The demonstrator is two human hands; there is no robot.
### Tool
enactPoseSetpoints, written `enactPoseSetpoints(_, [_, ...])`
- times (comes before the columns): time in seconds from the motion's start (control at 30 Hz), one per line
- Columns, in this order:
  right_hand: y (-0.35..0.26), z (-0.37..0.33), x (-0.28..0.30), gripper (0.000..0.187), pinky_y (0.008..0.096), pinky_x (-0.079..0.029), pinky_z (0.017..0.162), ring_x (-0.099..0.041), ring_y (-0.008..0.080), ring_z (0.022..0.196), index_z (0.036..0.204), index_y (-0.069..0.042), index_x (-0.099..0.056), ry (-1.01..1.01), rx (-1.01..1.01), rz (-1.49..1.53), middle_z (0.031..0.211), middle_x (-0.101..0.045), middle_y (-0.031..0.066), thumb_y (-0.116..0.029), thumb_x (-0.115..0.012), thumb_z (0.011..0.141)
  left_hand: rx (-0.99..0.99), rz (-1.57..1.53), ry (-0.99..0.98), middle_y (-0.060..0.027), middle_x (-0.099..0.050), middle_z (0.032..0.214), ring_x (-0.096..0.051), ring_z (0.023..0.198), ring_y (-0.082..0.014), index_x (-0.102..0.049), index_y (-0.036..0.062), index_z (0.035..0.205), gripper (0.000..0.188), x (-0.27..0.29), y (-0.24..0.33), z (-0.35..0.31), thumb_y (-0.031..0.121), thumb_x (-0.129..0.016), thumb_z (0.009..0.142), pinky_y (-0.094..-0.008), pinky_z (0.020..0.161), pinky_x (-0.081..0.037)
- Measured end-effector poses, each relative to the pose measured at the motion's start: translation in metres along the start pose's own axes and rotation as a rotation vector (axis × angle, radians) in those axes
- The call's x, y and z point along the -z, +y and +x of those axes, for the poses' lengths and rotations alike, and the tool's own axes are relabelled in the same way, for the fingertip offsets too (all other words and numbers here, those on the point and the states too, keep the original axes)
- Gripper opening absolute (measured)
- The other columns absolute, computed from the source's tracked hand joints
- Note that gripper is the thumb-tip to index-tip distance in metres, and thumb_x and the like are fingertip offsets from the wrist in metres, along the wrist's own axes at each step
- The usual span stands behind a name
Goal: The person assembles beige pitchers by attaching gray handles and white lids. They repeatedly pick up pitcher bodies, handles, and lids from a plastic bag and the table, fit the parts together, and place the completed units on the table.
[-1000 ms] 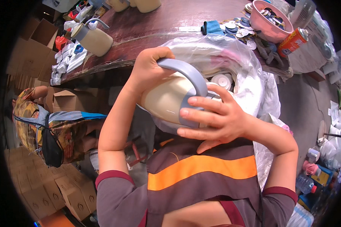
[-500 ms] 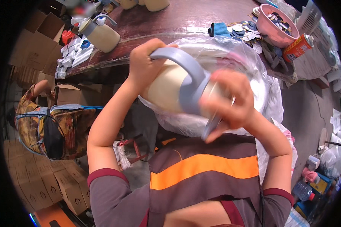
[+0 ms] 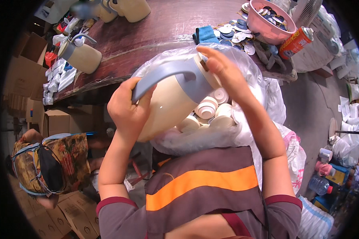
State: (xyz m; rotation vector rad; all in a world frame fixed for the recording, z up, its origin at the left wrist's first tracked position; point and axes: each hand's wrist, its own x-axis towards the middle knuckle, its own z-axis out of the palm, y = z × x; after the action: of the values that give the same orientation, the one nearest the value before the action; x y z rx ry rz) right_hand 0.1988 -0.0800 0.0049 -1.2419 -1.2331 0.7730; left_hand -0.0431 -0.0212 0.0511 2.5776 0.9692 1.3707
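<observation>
A cream vacuum jug with a grey-blue handle and collar lies tilted in front of me, its mouth end up to the right. My left hand is closed round the lower part of the handle. At the mouth end, my right hand rests against the rim with its fingers stretched out. Part of the jug's top is hidden behind that hand. Beneath the jug, a clear plastic bag holds several round white stopper-like parts.
On the dark red table stand another cream jug and more jugs at the far left. A pink basin, round tags, a blue cloth and a red can sit right. Another person works at left.
The jug has swung lower on the left, its mouth end upward. My right hand has gone from curled round the top to straight fingers at the rim. The view has shifted.
</observation>
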Motion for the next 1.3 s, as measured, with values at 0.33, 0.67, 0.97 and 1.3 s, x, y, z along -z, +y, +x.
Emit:
enactPoseSetpoints(0.33, [0.145, 0.101, 0.139, 0.037, 0.0414, -0.045, 0.091, -0.059, 0.0264, 0.109, 0.113, -0.013, -0.067, 0.26, -0.057, -1.226, 0.114, -0.066, 0.0068, -0.033, -0.066, 0.083, 0.946, -1.026, -0.367, -0.0014, -0.054, 0.079, -0.051, 0.063, -0.0069, -0.046, 0.0014, 0.118, 0.032, -0.007, 0.025, 0.007, 0.018, -0.058, 0.093, -0.022, 0.054, -0.042])
enactPoseSetpoints(0.67, [0.158, 0.108, 0.13, 0.039, 0.0423, -0.04, 0.096, -0.054, 0.0196, 0.115, 0.111, -0.021, -0.067, 0.27, 0.223, -1.563, 0.119, -0.062, 0.0015, -0.037, -0.07, 0.076, 0.938, -0.963, -0.584, -0.0082, -0.06, 0.09, -0.062, 0.079, -0.0127, -0.044, -0.001, 0.126, 0.041, -0.017, 0.011, 0.027, 0.021, -0.058, 0.094, -0.0268, 0.064, -0.053])
enactPoseSetpoints(0.97, [0.152, 0.12, 0.129, 0.015, 0.0399, -0.049, 0.073, -0.067, 0.0226, 0.088, 0.096, -0.021, -0.069, 0.375, 0.327, -1.284, 0.093, -0.07, 0.0021, -0.024, -0.056, 0.089, 1.126, -1.263, -0.345, -0.0139, -0.062, 0.098, -0.066, 0.085, -0.019, -0.041, -0.0039, 0.127, 0.046, -0.017, 0.017, 0.017, 0.027, -0.056, 0.096, -0.0277, 0.064, -0.057])
enactPoseSetpoints(1.3, [0.107, 0.105, 0.14, 0.019, 0.0202, -0.042, 0.055, -0.065, 0.0084, 0.075, 0.093, -0.008, -0.064, 0.441, -0.27, 0.058, 0.084, -0.065, -0.001, -0.026, -0.067, 0.089, 0.977, -1.06, -0.523, -0.0055, -0.062, 0.078, -0.062, 0.063, -0.0101, -0.058, -0.0007, 0.105, 0.033, -0.022, -0.008, -0.001, 0.031, -0.05, 0.099, -0.0211, 0.054, -0.051])
